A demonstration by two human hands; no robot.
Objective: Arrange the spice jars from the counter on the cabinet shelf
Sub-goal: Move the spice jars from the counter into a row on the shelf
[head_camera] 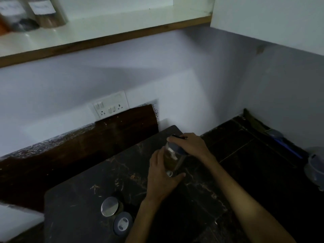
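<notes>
A clear spice jar (171,159) with brownish contents and a dark blue lid stands tilted over the dark marble counter (91,195). My left hand (161,176) wraps around its lower body. My right hand (190,146) grips the lid from above; a thin dark pen-like object pokes out by its fingers. On the white cabinet shelf (112,23) at the top left stand labelled jars (45,13), one with brown contents, one with dark contents (15,16).
A switch and socket plate (110,106) is on the wall behind the counter. A round metal lid (109,206) and a round dark cap (122,223) lie near the counter's front. Plastic containers (315,165) sit at the far right.
</notes>
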